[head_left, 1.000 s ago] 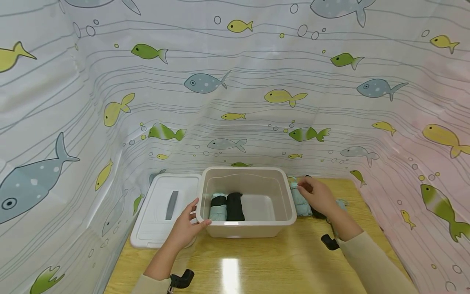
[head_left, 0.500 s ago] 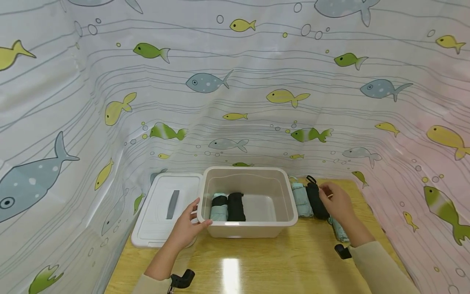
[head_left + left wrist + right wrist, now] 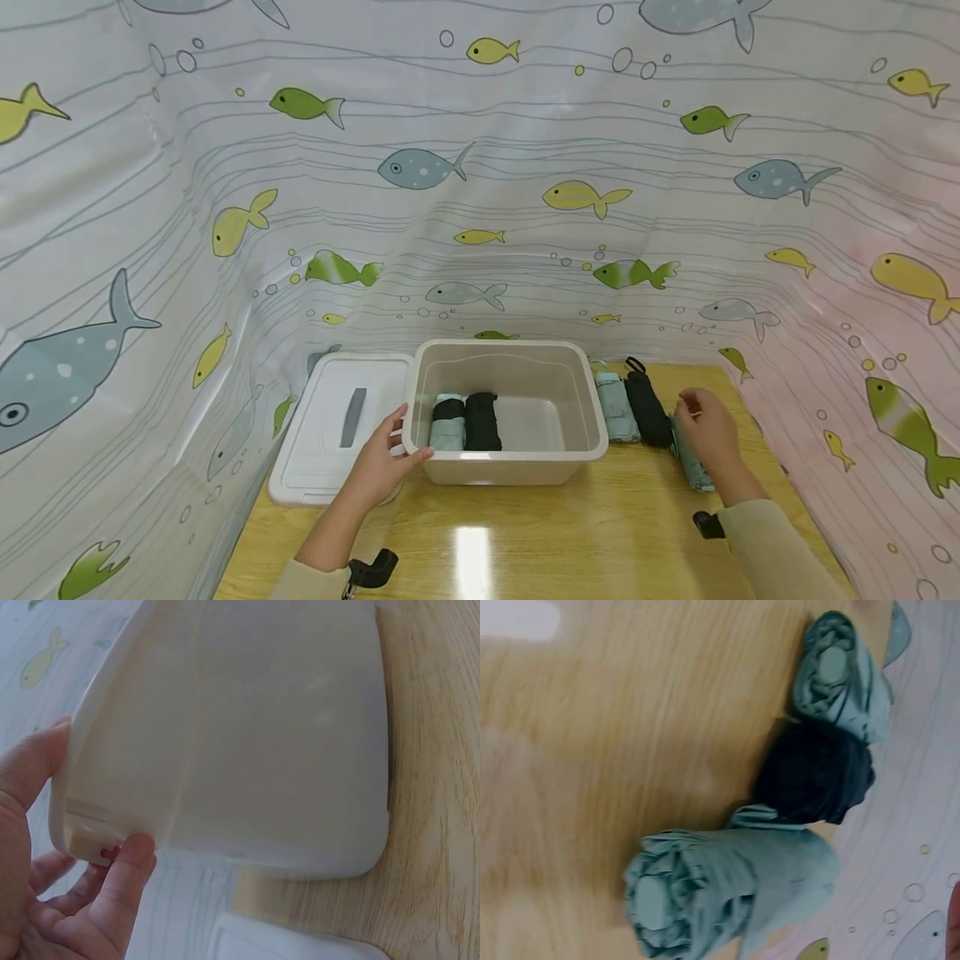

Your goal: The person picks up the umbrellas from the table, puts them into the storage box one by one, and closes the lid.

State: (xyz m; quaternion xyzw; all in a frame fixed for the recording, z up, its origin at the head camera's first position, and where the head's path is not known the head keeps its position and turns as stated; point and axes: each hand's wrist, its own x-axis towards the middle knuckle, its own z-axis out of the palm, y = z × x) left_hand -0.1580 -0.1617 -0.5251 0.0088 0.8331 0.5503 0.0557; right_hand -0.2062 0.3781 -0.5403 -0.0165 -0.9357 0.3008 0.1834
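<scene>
One umbrella (image 3: pixel 727 889) beside our right fingers (image 3: pixel 688 401), whose hold we cannot tell, could roll if nudged while our left fingers (image 3: pixel 126 876) pinch the bin (image 3: pixel 502 471).

A wood-grain worktop (image 3: pixel 540 533) lies below the left grip (image 3: pixel 379 465) and right grip (image 3: pixel 708 432), with bright glare (image 3: pixel 472 554) nearer, between them. Beyond and around both hangs a creased white sheet (image 3: pixel 495 108) printed with colourful fish (image 3: pixel 418 169), pinkish rightward of the right grip.
</scene>
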